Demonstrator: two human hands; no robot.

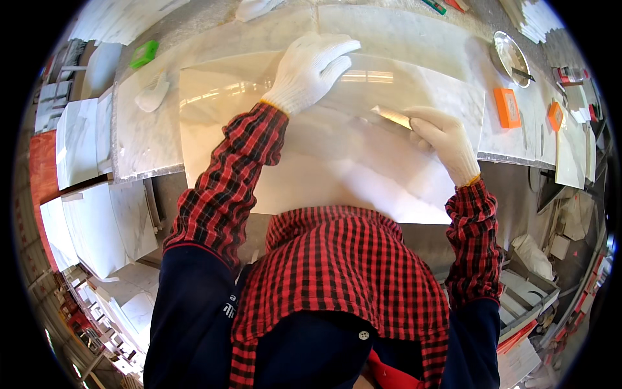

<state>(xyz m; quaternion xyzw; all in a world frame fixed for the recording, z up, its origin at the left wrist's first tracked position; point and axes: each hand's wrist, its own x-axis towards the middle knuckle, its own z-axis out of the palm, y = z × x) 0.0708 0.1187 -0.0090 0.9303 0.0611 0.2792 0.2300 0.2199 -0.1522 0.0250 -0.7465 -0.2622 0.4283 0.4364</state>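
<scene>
A glossy white stone slab (311, 155) with grey veins lies in front of me, its near edge against my checked apron. My left hand (311, 71), in a white knit glove, rests near the slab's far edge, fingers stretched to the right and holding nothing. In its matching glove, my right hand (444, 136) is closed round a slim yellowish tool (392, 117) with a pale tip. That tool points left, low over the slab's right half; its exact kind is unclear, and I cannot tell whether it touches the surface.
Right of the slab are an orange box (507, 108), a smaller orange box (555, 116) and a metal bowl (508, 58) with a dark-handled tool in it. A green block (144, 54) and a white cloth-like item (153, 94) lie left. White slabs (97, 227) stand at far left.
</scene>
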